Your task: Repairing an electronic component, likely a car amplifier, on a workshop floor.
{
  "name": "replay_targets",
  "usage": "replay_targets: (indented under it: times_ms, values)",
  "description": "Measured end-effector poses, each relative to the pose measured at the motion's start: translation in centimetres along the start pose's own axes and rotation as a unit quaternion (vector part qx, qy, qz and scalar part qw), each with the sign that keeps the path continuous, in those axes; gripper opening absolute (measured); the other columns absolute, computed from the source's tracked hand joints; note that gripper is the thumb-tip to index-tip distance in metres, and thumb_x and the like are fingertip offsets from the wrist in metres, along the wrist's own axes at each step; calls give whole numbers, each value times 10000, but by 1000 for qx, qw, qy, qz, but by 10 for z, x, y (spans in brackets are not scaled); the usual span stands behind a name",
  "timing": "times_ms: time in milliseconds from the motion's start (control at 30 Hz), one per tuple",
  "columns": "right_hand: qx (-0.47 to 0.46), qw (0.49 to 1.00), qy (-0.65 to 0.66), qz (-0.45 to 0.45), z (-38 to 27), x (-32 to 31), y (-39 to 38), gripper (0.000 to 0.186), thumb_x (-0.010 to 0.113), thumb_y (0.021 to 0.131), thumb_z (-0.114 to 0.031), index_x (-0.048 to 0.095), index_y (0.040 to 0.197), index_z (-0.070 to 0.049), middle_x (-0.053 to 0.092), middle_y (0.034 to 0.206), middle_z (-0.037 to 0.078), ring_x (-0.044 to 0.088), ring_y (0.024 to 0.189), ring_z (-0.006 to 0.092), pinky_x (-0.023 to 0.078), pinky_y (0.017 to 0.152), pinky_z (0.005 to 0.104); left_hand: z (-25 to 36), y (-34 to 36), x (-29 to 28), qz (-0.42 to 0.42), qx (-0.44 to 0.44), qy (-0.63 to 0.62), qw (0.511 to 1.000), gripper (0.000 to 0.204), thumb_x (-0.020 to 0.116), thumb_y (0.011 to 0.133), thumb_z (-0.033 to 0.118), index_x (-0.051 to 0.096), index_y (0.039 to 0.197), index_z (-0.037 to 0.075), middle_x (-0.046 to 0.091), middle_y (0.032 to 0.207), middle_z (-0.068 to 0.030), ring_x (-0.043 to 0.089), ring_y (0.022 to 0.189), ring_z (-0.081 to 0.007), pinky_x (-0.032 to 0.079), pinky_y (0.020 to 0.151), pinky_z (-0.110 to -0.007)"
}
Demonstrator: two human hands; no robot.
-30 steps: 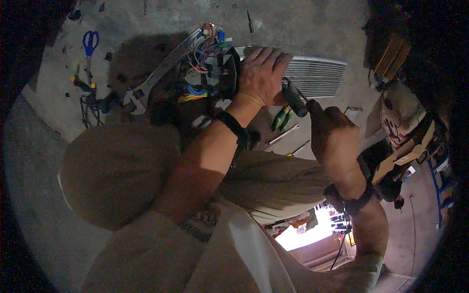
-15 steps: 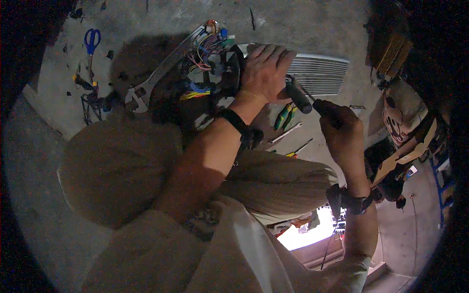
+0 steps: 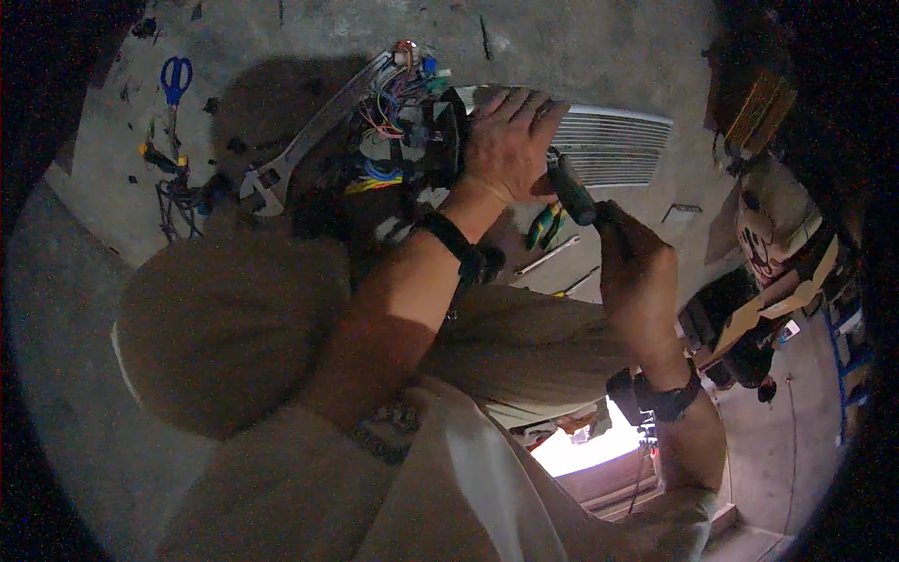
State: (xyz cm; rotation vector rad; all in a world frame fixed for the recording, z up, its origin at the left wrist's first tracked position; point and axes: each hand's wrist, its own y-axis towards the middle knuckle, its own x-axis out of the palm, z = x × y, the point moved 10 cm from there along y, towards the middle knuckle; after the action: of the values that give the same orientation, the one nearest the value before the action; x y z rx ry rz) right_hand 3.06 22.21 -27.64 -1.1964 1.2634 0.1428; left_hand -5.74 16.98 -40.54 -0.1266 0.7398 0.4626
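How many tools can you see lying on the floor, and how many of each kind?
Blue-handled scissors: 1
Adjustable wrench: 1
Green-handled pliers: 1
Thin metal rods: 2
Total: 5
Not on the floor: a dark-handled tool between the left hand and right hand.

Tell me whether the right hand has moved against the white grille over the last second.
Yes. The right hand has dropped down and away from the white grille. It grips the dark tool handle; the left hand rests on the wired unit.
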Motion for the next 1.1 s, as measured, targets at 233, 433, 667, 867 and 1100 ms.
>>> replay_targets:
  times_ms: [233, 433, 667, 867, 1100]
  values:
    - [352, 851, 386, -42, 52, 23, -14, 258, 678, 902, -136, 662, 1107, 20, 700, 932, 138, 663, 725, 184, 518, 624, 327, -2, 2, -1, -2, 0, -23, 1000, 892, 807, 524, 537, 600, 1261, 78, 631, 1221, -155, 576, 1170, -323, 360, 1089, -464]
    - [75, 976, 198, 40, 31, -11, -1, 255, 662, 855, -47, 660, 1109, -21, 672, 953, 128, 647, 686, 241, 502, 572, 338, 0, 4, -4, 9, -10, -33, 999, 889, 800, 542, 544, 593, 1271, 78, 630, 1233, -156, 583, 1166, -328, 369, 1081, -467]
    - [-68, 997, -32, 15, -8, -23, -1, 323, 642, 836, 0, 690, 1140, -99, 660, 955, 144, 663, 729, 355, 538, 610, 434, 3, 3, -4, -22, 4, -6, 1000, 855, 798, 561, 514, 588, 1270, 86, 643, 1193, -142, 591, 1137, -322, 378, 1076, -462]
    - [-48, 999, -23, 11, 1, -24, 10, 360, 647, 808, -1, 684, 1150, -108, 646, 949, 134, 656, 728, 347, 535, 616, 426, 6, 9, -10, 23, 18, 1, 1000, 694, 726, 646, 508, 635, 1173, 67, 662, 1120, -149, 616, 1047, -337, 425, 1006, -469]
    - [-50, 998, -38, 26, -6, -13, -9, 274, 569, 877, -113, 646, 1128, -33, 649, 1003, 185, 667, 859, 376, 558, 706, 463, 15, 12, -10, 6, 12, 17, 1000, 674, 702, 687, 547, 647, 1137, 48, 677, 1055, -150, 635, 978, -347, 453, 910, -469]
